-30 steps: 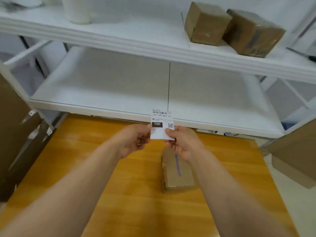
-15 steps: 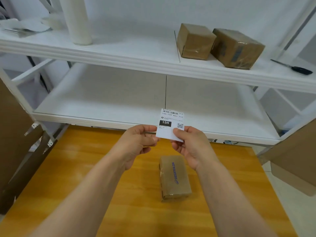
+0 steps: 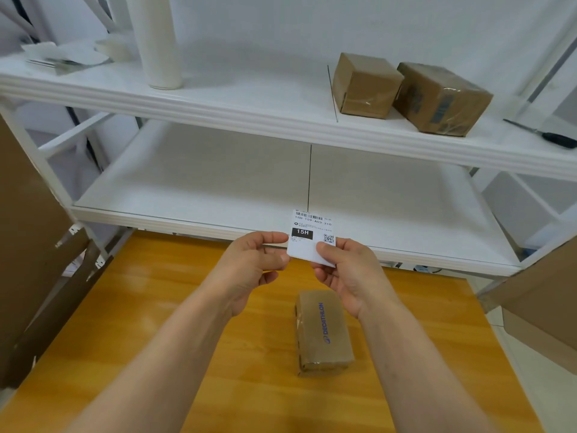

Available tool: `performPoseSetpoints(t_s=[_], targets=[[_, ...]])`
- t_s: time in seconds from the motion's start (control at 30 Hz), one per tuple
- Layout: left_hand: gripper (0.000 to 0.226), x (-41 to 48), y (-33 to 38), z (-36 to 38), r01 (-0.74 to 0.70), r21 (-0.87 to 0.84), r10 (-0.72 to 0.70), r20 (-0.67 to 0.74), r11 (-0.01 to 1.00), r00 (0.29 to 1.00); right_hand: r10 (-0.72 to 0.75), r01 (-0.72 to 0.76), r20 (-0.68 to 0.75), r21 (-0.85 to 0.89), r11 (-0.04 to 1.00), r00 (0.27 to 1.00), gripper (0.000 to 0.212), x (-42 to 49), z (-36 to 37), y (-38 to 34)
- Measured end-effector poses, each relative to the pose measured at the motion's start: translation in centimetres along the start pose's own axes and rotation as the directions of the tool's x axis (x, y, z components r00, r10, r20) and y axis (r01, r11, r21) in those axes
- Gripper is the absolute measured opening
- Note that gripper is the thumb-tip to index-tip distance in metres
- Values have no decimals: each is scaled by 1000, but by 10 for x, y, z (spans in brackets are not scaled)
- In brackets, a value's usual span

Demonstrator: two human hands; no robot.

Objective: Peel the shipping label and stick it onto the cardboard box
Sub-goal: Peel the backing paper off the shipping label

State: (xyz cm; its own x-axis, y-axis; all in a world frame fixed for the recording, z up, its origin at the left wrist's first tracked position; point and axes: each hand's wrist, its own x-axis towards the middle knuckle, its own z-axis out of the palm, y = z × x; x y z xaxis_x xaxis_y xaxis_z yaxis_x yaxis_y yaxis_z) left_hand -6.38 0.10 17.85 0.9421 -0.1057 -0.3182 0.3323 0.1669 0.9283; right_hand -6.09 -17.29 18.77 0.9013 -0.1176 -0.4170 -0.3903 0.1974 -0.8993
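A small brown box (image 3: pixel 323 332) lay flat on the yellow tabletop (image 3: pixel 150 323), nearest to the person. It had blue writing on top. Nothing touched it.

Just above and past the box, two bare hands held up a white label (image 3: pixel 312 237). The right hand (image 3: pixel 349 276) had its grip pinched tight on the label's lower right part, thumb in front and fingers behind. The left hand (image 3: pixel 253 264) had its thumb and first finger close together at the label's left edge. They touched the edge, but I could not tell if they were pinching the label or its backing. The label stood almost straight up, a little tilted, with its printed side facing the person. It showed a barcode, a black block with "15H" and a small square code.

Behind the hands stood a white shelf (image 3: pixel 218 182), its lower board bare. On the upper board sat two brown boxes (image 3: pixel 406 92) side by side, touching. A white roll (image 3: pixel 156 42) stood to the left, and a screwdriver (image 3: pixel 543 134) lay far right.
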Motion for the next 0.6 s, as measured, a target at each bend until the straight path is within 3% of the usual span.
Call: performPoseSetpoints(t_s=[0.23,0.33,0.43,0.6], targets=[[38,0,2,0,-7,-21,7,-32,1000,999,-7,4,-70,-39,999,998,44,1,2,2],[37,-1,4,-1,-16,-32,14,-48,999,999,-139,81,-131,-373,924,982,50,-3,3,-1],[36,-1,6,-1,-29,-29,28,-52,999,998,-332,231,-67,-592,772,941,35,-12,4,-7],[36,-3,7,3,-54,13,55,-53,998,997,-372,385,147,-578,720,917,9,-27,13,-20]])
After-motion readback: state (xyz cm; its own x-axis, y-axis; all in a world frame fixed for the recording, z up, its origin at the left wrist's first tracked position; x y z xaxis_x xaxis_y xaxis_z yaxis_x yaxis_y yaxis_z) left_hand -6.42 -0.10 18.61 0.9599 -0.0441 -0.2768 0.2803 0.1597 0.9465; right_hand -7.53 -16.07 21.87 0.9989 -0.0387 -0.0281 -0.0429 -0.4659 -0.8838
